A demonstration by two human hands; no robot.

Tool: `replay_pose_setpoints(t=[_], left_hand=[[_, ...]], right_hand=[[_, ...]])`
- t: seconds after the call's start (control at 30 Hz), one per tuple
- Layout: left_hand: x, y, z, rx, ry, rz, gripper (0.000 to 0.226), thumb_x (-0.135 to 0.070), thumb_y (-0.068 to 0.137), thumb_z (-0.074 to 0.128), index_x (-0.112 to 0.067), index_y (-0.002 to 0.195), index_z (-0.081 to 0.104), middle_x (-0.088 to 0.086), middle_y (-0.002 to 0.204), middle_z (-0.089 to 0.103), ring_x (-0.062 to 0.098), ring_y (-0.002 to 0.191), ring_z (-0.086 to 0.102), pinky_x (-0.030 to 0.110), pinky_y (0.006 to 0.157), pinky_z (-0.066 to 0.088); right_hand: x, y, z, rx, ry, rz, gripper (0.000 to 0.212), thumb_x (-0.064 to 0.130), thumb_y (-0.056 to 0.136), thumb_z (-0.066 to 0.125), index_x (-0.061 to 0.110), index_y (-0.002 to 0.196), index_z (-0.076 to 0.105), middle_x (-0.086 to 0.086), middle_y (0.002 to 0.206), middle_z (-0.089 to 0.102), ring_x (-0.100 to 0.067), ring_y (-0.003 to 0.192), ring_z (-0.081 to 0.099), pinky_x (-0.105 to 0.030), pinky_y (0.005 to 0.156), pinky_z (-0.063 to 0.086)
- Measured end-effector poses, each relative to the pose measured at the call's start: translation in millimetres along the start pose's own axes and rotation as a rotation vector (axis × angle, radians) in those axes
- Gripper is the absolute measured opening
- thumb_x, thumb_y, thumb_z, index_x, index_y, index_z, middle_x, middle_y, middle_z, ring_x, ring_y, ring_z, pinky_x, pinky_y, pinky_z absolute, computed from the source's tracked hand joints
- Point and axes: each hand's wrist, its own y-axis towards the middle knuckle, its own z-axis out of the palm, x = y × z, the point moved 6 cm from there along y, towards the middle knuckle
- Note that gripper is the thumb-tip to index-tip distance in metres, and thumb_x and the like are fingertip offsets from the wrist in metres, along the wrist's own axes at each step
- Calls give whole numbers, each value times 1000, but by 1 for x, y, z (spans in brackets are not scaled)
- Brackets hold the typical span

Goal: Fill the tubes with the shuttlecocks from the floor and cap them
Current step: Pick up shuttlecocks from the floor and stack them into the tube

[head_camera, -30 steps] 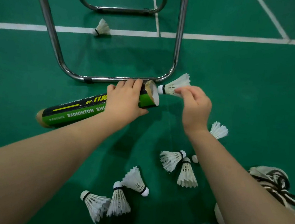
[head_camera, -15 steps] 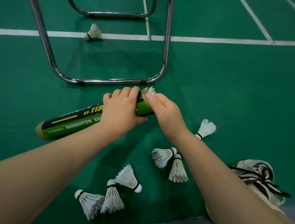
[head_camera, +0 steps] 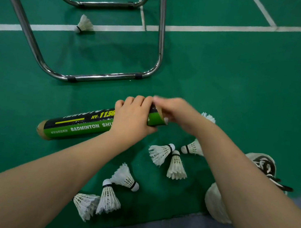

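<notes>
The tube [head_camera: 80, 126] lies on its side on the floor [head_camera: 242, 87]. It looks like light, stiff cardboard that takes a firm squeeze but would likely roll if let go. The person's left grip [head_camera: 132, 119] is wrapped round it just short of the open mouth, a sensible spot to steady it. The right grip [head_camera: 179, 115] sits at that mouth, blurred, and I cannot tell whether it pinches anything. A pair of shuttlecocks [head_camera: 160, 152] lies just beside the tube's mouth end, and a trio of shuttlecocks [head_camera: 108, 199] lies farther toward the person. They look feather-light and easily crushed, best pinched by the cork. A lone shuttlecock [head_camera: 84, 24] rests well beyond the tube, past the chair frame [head_camera: 101, 76].
</notes>
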Motion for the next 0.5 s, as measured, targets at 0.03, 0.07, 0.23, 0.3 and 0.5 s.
replay_pose_setpoints(t=[0.03,0.07,0.23,0.3,0.5], left_hand=[[0,4,0,-2,0,-7,78,-57,69,67,-21,130,36,1,126,48,26,114,44,39,92,30],[-1,8,0,-1,3,-12,79,-58,69,67,-21,130,36,1,126,48,26,114,44,39,91,30],[-14,18,4,2,17,4,79,-60,69,67,-21,130,36,1,124,49,26,114,44,39,91,30],[-21,22,8,8,16,11,78,-60,69,66,-21,129,36,1,124,49,26,113,44,39,90,30],[-35,32,22,41,25,28,77,-60,69,67,-20,128,37,2,125,49,27,114,44,42,93,29]], right_hand=[[-1,-1,-23,-179,119,-15,29,29,93,53,11,77,68,1,70,67,-14,70,62,-25,73,47],[-5,-3,-46,-359,191,-36,33,26,93,53,12,67,67,2,63,67,-12,62,62,-26,72,49],[-74,-2,-118,-705,-418,262,38,36,86,54,22,121,56,0,125,58,-22,117,50,-38,98,40],[-97,1,-124,-690,-471,362,60,43,84,58,24,138,39,0,142,43,-25,131,37,-47,104,33],[-138,1,-115,-665,-517,483,87,46,80,67,22,148,18,-1,154,23,-25,141,21,-52,107,24]])
